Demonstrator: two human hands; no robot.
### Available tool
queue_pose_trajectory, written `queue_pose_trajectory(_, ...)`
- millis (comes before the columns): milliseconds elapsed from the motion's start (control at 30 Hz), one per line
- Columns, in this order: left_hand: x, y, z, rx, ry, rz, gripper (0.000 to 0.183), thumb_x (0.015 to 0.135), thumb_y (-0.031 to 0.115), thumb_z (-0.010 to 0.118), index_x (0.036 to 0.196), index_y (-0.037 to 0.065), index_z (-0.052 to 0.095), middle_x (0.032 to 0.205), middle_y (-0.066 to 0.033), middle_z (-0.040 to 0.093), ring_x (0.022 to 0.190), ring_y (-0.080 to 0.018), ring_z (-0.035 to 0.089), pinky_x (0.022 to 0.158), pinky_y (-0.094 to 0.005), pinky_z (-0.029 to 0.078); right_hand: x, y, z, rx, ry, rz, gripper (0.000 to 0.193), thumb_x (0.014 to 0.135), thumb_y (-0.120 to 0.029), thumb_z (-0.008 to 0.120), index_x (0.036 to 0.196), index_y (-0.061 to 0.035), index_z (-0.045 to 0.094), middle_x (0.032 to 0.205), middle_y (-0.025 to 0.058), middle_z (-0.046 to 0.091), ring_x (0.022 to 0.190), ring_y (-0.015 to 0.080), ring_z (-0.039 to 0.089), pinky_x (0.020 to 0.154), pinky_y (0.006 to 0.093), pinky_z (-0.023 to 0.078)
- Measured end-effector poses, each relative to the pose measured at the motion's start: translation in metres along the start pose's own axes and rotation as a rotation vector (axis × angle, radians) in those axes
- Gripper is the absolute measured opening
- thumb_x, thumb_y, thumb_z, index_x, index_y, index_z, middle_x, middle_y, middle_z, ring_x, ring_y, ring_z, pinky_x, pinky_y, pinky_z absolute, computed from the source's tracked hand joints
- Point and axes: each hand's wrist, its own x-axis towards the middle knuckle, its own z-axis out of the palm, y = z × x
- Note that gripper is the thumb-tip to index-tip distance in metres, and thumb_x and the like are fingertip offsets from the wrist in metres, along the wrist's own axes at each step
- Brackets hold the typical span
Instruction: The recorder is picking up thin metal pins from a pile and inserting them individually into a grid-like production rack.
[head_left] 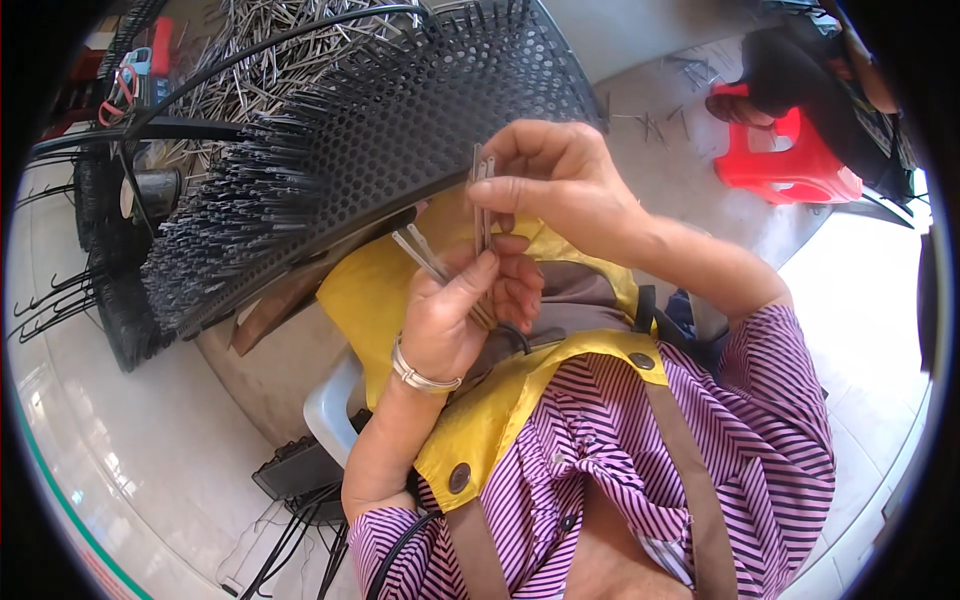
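Observation:
In front of my chest my left hand [455, 300], with a silvery bangle at its wrist, is closed round a few thin metal rods [420, 250] that stick out up and to the left. Just above it, my right hand [560, 175] pinches a small group of upright metal rods [483, 162] between thumb and fingers. Their lower ends run down to my left fingers. Beyond both hands slopes a black perforated board [380, 150]. Many dark grey rods [235, 205] stand packed in its holes on the left side.
A heap of loose metal rods [255, 65] lies behind the board. Black hooked wire racks [60, 300] stand at the left. At the far right, a person's foot [740, 108] rests by a red plastic stool [780, 165]. Some rods [645, 125] are scattered on the floor.

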Motion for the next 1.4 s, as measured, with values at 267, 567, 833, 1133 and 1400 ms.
queue_pose_trajectory(267, -0.004, 0.004, 0.002, 0.075, 0.056, -0.055, 0.030, 0.088, 0.024, 0.049, 0.098, -0.004, 0.054, 0.078, -0.0147, 0.060, 0.061, -0.0197, 0.058, 0.053, -0.0267, 0.047, 0.003, -0.003, -0.001, -0.027, -0.148, 0.068, 0.011, 0.076, 0.000, 0.062, 0.085, 0.0035, 0.058, 0.075, 0.0048, 0.060, 0.067, 0.0088, 0.058, 0.061, 0.0211, 0.048)
queue_pose_trajectory(567, -0.004, 0.004, 0.001, 0.011, 0.052, -0.044, 0.031, 0.089, 0.025, 0.047, 0.097, -0.004, 0.053, 0.077, -0.0147, 0.059, 0.059, -0.0195, 0.057, 0.052, -0.0269, 0.046, 0.005, -0.003, -0.002, -0.063, -0.131, 0.088, 0.008, 0.080, -0.002, 0.058, 0.085, 0.0039, 0.058, 0.075, 0.0093, 0.062, 0.066, 0.0110, 0.059, 0.060, 0.0226, 0.049)
queue_pose_trajectory(833, -0.003, 0.001, 0.000, 0.127, 0.141, -0.037, 0.034, 0.090, 0.027, 0.046, 0.097, -0.005, 0.053, 0.078, -0.0147, 0.060, 0.059, -0.0190, 0.058, 0.051, -0.0257, 0.046, 0.005, 0.007, -0.002, -0.058, -0.079, 0.075, 0.009, 0.080, -0.001, 0.058, 0.086, 0.0048, 0.058, 0.075, 0.0100, 0.063, 0.065, 0.0116, 0.059, 0.059, 0.0225, 0.050)
queue_pose_trajectory(1133, -0.002, -0.001, -0.001, 0.118, 0.262, 0.001, 0.034, 0.090, 0.025, 0.045, 0.096, -0.008, 0.052, 0.077, -0.0169, 0.060, 0.058, -0.0208, 0.058, 0.051, -0.0267, 0.046, 0.006, 0.013, 0.000, -0.045, -0.029, 0.062, 0.009, 0.079, -0.001, 0.060, 0.085, 0.0053, 0.058, 0.075, 0.0103, 0.062, 0.065, 0.0127, 0.060, 0.059, 0.0228, 0.051)
queue_pose_trajectory(1400, -0.001, -0.002, -0.007, 0.033, 0.257, 0.047, 0.034, 0.091, 0.026, 0.042, 0.095, -0.006, 0.052, 0.078, -0.0177, 0.060, 0.060, -0.0234, 0.060, 0.051, -0.0301, 0.048, 0.006, 0.012, 0.000, 0.015, -0.031, 0.043, 0.007, 0.079, -0.001, 0.059, 0.081, 0.0052, 0.058, 0.075, 0.0133, 0.064, 0.065, 0.0140, 0.061, 0.059, 0.0235, 0.051)
